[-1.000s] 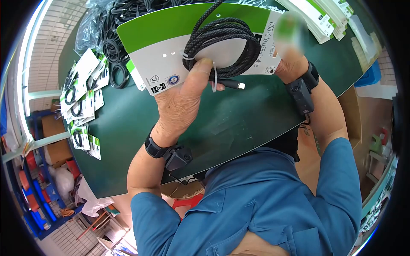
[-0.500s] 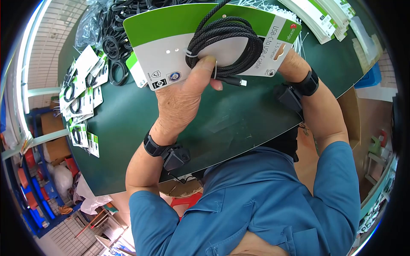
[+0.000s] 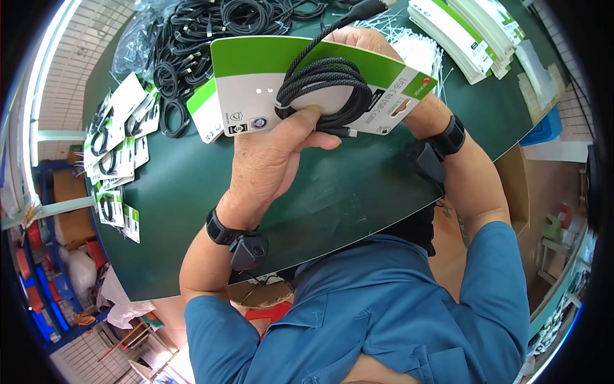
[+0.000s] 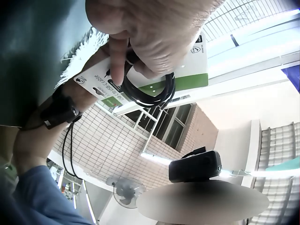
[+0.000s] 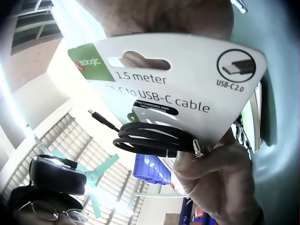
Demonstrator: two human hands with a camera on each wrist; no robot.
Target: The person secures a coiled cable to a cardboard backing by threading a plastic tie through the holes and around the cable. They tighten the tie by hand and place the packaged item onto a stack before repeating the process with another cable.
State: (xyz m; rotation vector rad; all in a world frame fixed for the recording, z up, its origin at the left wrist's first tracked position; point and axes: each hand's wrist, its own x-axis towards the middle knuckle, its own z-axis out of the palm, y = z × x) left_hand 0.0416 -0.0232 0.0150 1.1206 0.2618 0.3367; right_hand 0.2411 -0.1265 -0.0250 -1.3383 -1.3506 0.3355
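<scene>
A green-and-white card [image 3: 246, 89] printed for a USB-C cable is held up over the table, a coiled black braided cable [image 3: 329, 80] lying against its face. My left hand [image 3: 262, 150] pinches the card and coil at the lower edge, thumb in front. In the left wrist view that hand [image 4: 150, 33] covers part of the card. Behind the card is my right hand [image 3: 364, 40], its fingers showing past the top edge beside the cable's rising free end; cannot tell if they grip it. One plug [image 3: 364, 9] points up right; another [image 3: 345, 132] hangs under the coil.
Loose black cables [image 3: 249, 16] are heaped at the back. White ties [image 3: 419, 54] lie right of them, near stacked cards [image 3: 451, 38]. Several carded cables [image 3: 115, 147] cover the table's left side. Another card [image 3: 206, 115] lies just left of the held one.
The card and coil have tilted and come down a little in the head view. My right hand has moved from the card's right end to behind its top edge, and the upper plug is now visible.
</scene>
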